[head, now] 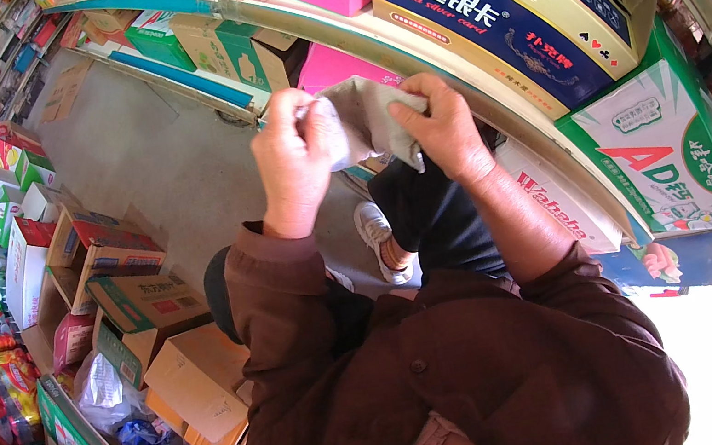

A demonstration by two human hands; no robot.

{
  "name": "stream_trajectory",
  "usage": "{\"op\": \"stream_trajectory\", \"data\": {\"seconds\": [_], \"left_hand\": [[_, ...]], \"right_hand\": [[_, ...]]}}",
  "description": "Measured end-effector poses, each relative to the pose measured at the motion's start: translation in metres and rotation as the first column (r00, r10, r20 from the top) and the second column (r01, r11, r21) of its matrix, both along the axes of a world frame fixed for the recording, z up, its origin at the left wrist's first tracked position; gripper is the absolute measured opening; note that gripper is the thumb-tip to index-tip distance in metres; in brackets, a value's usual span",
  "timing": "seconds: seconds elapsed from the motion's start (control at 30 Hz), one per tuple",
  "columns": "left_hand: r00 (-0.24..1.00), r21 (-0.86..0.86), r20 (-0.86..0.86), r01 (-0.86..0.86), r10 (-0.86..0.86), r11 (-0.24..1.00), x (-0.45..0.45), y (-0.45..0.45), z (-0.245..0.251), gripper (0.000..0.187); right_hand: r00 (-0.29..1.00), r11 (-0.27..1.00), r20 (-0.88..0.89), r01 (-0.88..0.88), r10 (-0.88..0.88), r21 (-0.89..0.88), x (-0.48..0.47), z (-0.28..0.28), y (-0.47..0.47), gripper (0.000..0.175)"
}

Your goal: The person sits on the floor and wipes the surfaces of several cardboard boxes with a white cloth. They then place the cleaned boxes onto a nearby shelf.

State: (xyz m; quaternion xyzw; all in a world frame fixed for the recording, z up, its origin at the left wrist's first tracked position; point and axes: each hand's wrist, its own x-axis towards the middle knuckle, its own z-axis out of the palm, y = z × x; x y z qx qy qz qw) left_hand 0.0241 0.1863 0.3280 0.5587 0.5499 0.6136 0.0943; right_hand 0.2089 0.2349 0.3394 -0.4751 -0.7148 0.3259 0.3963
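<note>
A light grey cloth (360, 113) is stretched between my two hands in front of my body, at the height of the shelf edge. My left hand (295, 145) pinches its left end between thumb and bent fingers. The other end, with a corner hanging down, is gripped by my right hand (441, 121). Just beyond the cloth, a pink box (342, 71) sits on the lower shelf. A large blue and gold playing-card carton (486, 27) stands on the upper shelf, beyond and right of my right hand.
The shelf edge (301, 11) curves across the front. A green and white drink carton (659, 153) and a white carton (555, 198) stand at the right. Cardboard boxes (191, 374) and plastic bags (104, 395) are piled at the left. A flattened carton (66, 90) lies on the grey floor (156, 149).
</note>
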Motion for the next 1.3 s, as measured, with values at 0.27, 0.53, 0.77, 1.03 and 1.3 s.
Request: {"op": "stream_trajectory", "data": {"seconds": [0.27, 0.53, 0.77, 1.03, 1.3], "left_hand": [[0.963, -0.052, 0.062, 0.265, -0.262, 0.963, 0.029, 0.001, -0.011, 0.017], [0.982, -0.093, 0.158, 0.122, -0.106, 0.988, 0.031, 0.004, -0.022, 0.016], [0.979, -0.066, 0.204, 0.000, 0.014, 0.998, 0.033, 0.006, -0.022, 0.014], [0.995, 0.017, -0.052, 0.085, -0.084, 0.996, 0.044, 0.003, -0.022, 0.019], [0.974, 0.107, -0.082, 0.219, -0.211, 0.970, 0.048, 0.000, -0.018, 0.032]], "right_hand": [[0.981, 0.978, -0.137, -0.158, 0.139, -0.140, -0.016, -0.014, -0.002, 0.027], [0.996, 0.999, -0.081, -0.039, 0.037, -0.019, -0.010, -0.012, 0.000, 0.021], [0.944, 0.984, -0.330, -0.058, -0.001, -0.168, -0.015, -0.019, 0.004, 0.017], [0.997, 0.997, -0.046, -0.060, 0.063, 0.054, -0.013, -0.019, -0.004, 0.030], [0.994, 0.995, -0.037, -0.097, 0.098, 0.037, -0.001, -0.013, -0.003, 0.039]]}}
